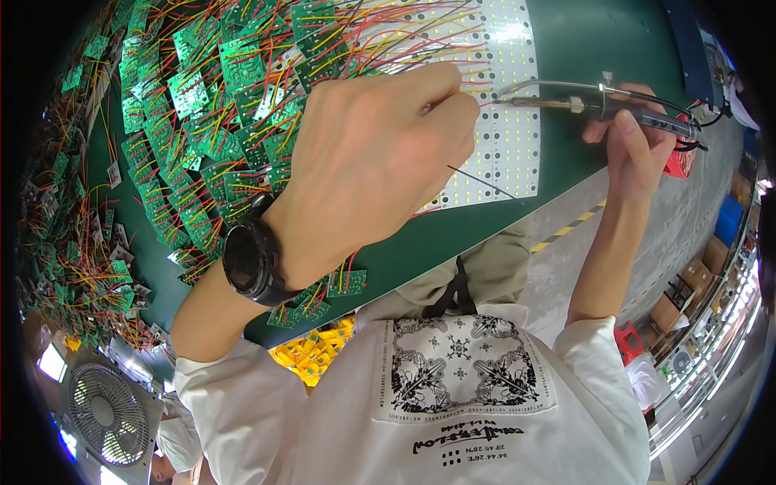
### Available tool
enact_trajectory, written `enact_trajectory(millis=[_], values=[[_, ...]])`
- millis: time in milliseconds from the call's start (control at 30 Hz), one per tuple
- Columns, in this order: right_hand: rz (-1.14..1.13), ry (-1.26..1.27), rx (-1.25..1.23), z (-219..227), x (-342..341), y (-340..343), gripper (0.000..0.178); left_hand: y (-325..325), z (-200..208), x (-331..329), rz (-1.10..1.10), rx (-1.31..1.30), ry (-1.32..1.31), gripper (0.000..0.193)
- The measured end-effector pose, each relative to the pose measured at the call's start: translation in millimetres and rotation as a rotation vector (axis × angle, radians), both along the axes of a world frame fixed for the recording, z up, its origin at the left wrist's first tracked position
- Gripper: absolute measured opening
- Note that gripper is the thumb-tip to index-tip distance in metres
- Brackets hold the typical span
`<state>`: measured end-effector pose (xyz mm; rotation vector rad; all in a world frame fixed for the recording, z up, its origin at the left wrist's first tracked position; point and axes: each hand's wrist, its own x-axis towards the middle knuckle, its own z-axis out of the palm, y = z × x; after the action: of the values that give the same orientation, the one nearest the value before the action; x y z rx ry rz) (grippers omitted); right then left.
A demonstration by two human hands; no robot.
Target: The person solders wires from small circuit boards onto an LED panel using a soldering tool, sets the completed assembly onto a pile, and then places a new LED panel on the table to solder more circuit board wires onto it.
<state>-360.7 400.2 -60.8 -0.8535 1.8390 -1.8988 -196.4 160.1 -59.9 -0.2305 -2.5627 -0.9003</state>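
My left hand [372, 153], with a black watch on its wrist, is closed in a pinch over a white LED panel [509, 158]. A thin black wire [485, 183] sticks out below its curled fingers; the fingertips are partly hidden. My right hand [634, 153] grips a soldering iron [550, 103] by its dark handle, thumb along the near side. A thin curved metal tube [558, 83] runs above the iron's shaft. The iron's tip is right beside my left fingers, over the panel. Strips of green circuit boards [242, 69] with red and yellow wires lie to the left.
Everything rests on a dark green tabletop [574, 48]. More wired boards [89, 267] pile up at the far left. Yellow parts [319, 356] sit below the near edge. A red box [681, 158] is behind my right hand. A fan [105, 411] stands lower left.
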Motion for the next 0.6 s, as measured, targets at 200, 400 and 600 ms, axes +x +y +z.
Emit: enact_trajectory(millis=[200,400,600], values=[[-0.03,-0.042,-0.074,2,-4,-3,0.029,-1,3,-2,0.031,-0.062,0.017,0.013],[-0.11,-0.084,-0.085,5,1,-9,0.027,1,18,3,0.074,-0.15,-0.079,0.007],[-0.132,-0.129,-0.083,-2,1,-5,0.023,0,35,14,-0.002,-0.17,-0.131,0.021]])
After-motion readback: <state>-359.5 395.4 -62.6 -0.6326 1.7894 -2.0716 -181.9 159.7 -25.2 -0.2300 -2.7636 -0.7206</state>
